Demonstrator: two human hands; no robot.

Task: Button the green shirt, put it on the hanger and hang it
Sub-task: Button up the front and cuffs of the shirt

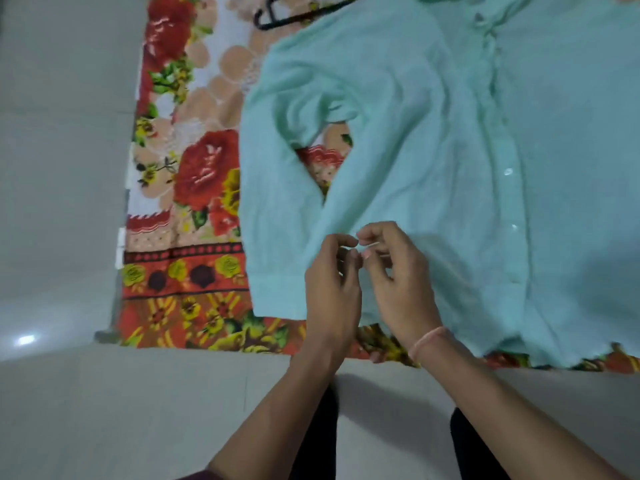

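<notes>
The green shirt [433, 140] lies flat, front up, on a floral blanket, collar at the far edge. Its button placket [509, 188] runs down the right part, with pale buttons showing. One sleeve [277, 188] runs down the left side to its cuff near the blanket's front edge. My left hand [332, 285] and my right hand [398, 278] meet over that cuff. Their fingertips pinch a small fold of green cloth between them. A black hanger [287, 15] lies at the top, partly under the shirt's shoulder.
The floral blanket [194, 188] in red, yellow and peach is spread on a pale grey tiled floor [62, 168]. The floor runs along the left and the front. My dark-clothed legs [318, 441] stand at the bottom edge.
</notes>
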